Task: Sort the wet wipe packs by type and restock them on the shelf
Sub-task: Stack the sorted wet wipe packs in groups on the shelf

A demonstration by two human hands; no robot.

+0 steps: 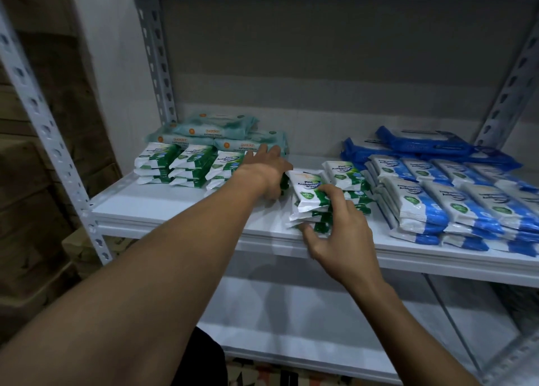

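Green-and-white pine wipe packs (186,164) stand in stacks at the left of the white shelf (163,208). My left hand (267,170) reaches over them, its fingers wrapped around a stack of green packs that it mostly hides. My right hand (339,231) grips a small stack of green packs (307,193) near the shelf's front edge, thumb low and fingers on top. Another green stack (345,175) lies just behind it. Pale teal packs (210,132) sit at the back left. Blue-and-white packs (455,199) fill the right side, with dark blue packs (420,143) behind them.
Grey slotted metal uprights (55,140) frame the shelf at left and right. A lower white shelf (306,327) lies below. Brown cardboard boxes (32,199) are stacked to the left of the rack.
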